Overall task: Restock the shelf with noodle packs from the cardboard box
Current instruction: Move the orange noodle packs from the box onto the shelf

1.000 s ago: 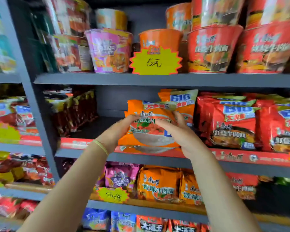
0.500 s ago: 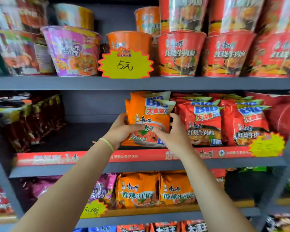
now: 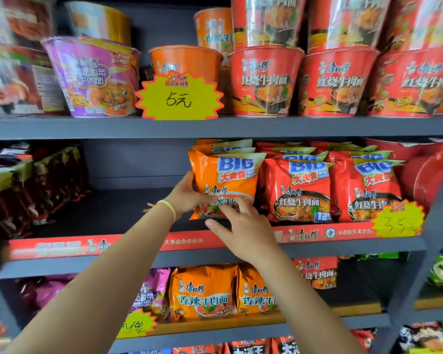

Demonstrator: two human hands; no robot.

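Step in hand, by my reading: seating the orange noodle pack upright at the front of its row on the middle shelf, just left of the red packs. Left hand holds the pack's lower left edge, fingers curled round it; right hand pinches the lower front, fingertips on the wrapper, thumb below. More orange packs stand directly behind it. To do it well: press the base back until it sits behind the red front strip, keep the face square to the aisle and level with the red packs, release only once it stands unaided; the soft wrapper will likely slump forward if let go tilted. Cardboard box not in view. Against the frame half a second ago: pack now more upright and closer to the red row, right hand lower on its front
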